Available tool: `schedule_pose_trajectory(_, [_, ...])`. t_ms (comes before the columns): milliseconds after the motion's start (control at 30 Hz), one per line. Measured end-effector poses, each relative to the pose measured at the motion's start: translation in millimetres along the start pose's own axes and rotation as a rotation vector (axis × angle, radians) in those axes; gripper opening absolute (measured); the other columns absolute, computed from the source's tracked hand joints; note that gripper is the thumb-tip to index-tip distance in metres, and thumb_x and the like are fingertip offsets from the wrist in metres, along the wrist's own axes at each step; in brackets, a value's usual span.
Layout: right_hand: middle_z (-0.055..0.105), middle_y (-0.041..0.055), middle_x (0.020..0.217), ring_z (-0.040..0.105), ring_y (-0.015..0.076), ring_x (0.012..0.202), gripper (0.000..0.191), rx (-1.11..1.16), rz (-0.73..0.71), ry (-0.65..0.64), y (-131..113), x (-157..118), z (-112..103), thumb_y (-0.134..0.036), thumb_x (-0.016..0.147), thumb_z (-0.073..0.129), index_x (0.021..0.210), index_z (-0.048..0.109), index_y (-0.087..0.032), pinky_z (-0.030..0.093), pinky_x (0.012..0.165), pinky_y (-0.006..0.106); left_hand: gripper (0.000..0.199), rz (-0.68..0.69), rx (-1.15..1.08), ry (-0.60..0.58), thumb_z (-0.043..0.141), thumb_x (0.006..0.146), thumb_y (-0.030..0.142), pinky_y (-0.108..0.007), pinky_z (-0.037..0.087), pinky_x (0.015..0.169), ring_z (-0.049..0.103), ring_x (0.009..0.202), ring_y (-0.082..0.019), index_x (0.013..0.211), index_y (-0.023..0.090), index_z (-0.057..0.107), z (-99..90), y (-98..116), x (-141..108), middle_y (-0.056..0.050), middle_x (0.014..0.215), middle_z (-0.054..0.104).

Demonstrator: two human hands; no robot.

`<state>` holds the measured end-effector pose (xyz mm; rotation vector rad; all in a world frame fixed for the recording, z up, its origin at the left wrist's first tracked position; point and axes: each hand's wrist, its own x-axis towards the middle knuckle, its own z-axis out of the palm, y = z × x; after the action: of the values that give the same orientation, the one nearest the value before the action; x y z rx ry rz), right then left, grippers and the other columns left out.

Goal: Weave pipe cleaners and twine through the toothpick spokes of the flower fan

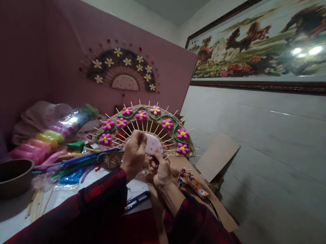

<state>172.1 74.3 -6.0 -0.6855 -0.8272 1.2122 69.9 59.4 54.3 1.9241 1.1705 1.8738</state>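
Observation:
A half-round fan craft [159, 117] of thin wooden sticks and woven twine stands upright before me. Pink flowers with yellow centres and a wavy green strand decorate its band. At its base is a pale half-circle [153, 144] with reddish dots. My right hand [162, 172] pinches the lower edge of this fan near the half-circle. In front of the half-circle's left side, my left hand [134, 154] is closed, its curled fingers hiding whatever they hold. A utility knife [137, 201] lies below my hands.
A flower-patterned glue gun [193, 183] lies on cardboard at right. Left are pipe cleaners [78, 162], a twine ball [112, 160], bagged coloured material [33, 150], a bowl [8, 175] and loose sticks [37, 203]. Another fan [122, 63] hangs on the pink panel [73, 23].

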Motion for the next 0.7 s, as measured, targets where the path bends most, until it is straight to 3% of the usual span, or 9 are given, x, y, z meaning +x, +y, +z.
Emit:
schedule_pose_trajectory(67, [0.056, 0.0088, 0.118, 0.059, 0.0208, 0.099, 0.033, 0.001, 0.015, 0.009, 0, 3, 1, -0.032, 0.090, 0.054, 0.118, 0.053, -0.016, 0.051, 0.082, 0.041, 0.007, -0.079, 0.104, 0.131, 0.043, 0.086, 0.024, -0.027, 0.042, 0.063, 0.055, 0.066, -0.016, 0.088, 0.020, 0.048, -6.9, -3, 8, 0.000, 0.072, 0.055])
schedule_pose_trajectory(167, [0.056, 0.0087, 0.118, 0.059, 0.0207, 0.100, 0.032, 0.011, 0.022, 0.017, 1, 3, 0, -0.031, 0.090, 0.054, 0.119, 0.053, -0.016, 0.051, 0.083, 0.041, 0.025, -0.056, 0.445, 0.125, 0.049, 0.082, 0.019, -0.033, 0.044, 0.071, 0.060, 0.085, -0.023, 0.106, 0.016, 0.051, -20.2, -6, 21, -0.010, 0.095, 0.060])
schedule_pose_trajectory(267, [0.063, 0.0045, 0.091, 0.061, 0.0126, 0.071, 0.026, 0.023, 0.021, 0.021, 2, 2, -1, -0.036, 0.088, 0.056, 0.100, 0.060, -0.012, 0.052, 0.062, 0.028, 0.031, -0.077, 0.732, -0.001, 0.052, 0.081, 0.022, -0.035, 0.044, 0.073, 0.060, 0.094, -0.028, 0.111, 0.012, 0.054, -32.4, -6, 30, -0.018, 0.111, 0.057])
schedule_pose_trajectory(367, [0.053, -0.0033, 0.053, 0.038, 0.0034, 0.038, 0.037, 0.034, 0.012, 0.027, 3, 3, -2, -0.045, 0.078, 0.066, 0.064, 0.057, -0.012, 0.030, 0.034, 0.017, 0.029, -0.179, 0.834, -0.201, 0.051, 0.083, 0.034, -0.035, 0.043, 0.067, 0.062, 0.088, -0.030, 0.101, 0.014, 0.061, -39.8, -5, 34, -0.016, 0.097, 0.065])
schedule_pose_trajectory(433, [0.051, -0.0037, 0.051, 0.034, 0.0026, 0.036, 0.038, 0.035, 0.008, 0.028, 4, 4, -1, -0.046, 0.075, 0.068, 0.062, 0.056, -0.012, 0.026, 0.033, 0.016, 0.027, -0.173, 0.843, -0.308, 0.048, 0.084, 0.038, -0.033, 0.041, 0.063, 0.063, 0.085, -0.030, 0.089, 0.018, 0.066, -40.7, -4, 34, -0.013, 0.087, 0.068])
schedule_pose_trajectory(500, [0.060, 0.0002, 0.067, 0.049, 0.0063, 0.048, 0.031, 0.029, 0.005, 0.027, 3, 5, -2, -0.041, 0.082, 0.062, 0.080, 0.061, -0.011, 0.041, 0.042, 0.018, 0.029, -0.084, 0.836, -0.336, 0.044, 0.087, 0.037, -0.032, 0.039, 0.061, 0.063, 0.081, -0.027, 0.082, 0.020, 0.067, -38.6, -3, 31, -0.010, 0.082, 0.069])
schedule_pose_trajectory(567, [0.063, 0.0056, 0.095, 0.061, 0.0139, 0.075, 0.027, 0.019, 0.000, 0.025, 3, 6, -2, -0.035, 0.088, 0.056, 0.104, 0.059, -0.013, 0.053, 0.064, 0.029, 0.030, 0.070, 0.803, -0.312, 0.042, 0.089, 0.035, -0.031, 0.038, 0.061, 0.062, 0.076, -0.024, 0.083, 0.021, 0.068, -34.7, -1, 26, -0.008, 0.079, 0.068])
schedule_pose_trajectory(633, [0.057, 0.0082, 0.115, 0.060, 0.0196, 0.096, 0.031, 0.010, -0.012, 0.024, 2, 6, -3, -0.032, 0.090, 0.054, 0.116, 0.054, -0.016, 0.052, 0.080, 0.040, 0.027, 0.275, 0.732, -0.280, 0.044, 0.089, 0.032, -0.031, 0.040, 0.063, 0.060, 0.078, -0.022, 0.083, 0.020, 0.068, -30.4, 1, 22, -0.009, 0.083, 0.067])
schedule_pose_trajectory(700, [0.056, 0.0088, 0.119, 0.058, 0.0210, 0.100, 0.032, 0.001, -0.027, 0.021, 2, 6, -3, -0.032, 0.090, 0.054, 0.118, 0.053, -0.017, 0.051, 0.083, 0.042, 0.023, 0.496, 0.611, -0.277, 0.048, 0.087, 0.026, -0.032, 0.042, 0.072, 0.057, 0.092, -0.023, 0.077, 0.018, 0.067, -26.5, 4, 20, -0.011, 0.099, 0.064])
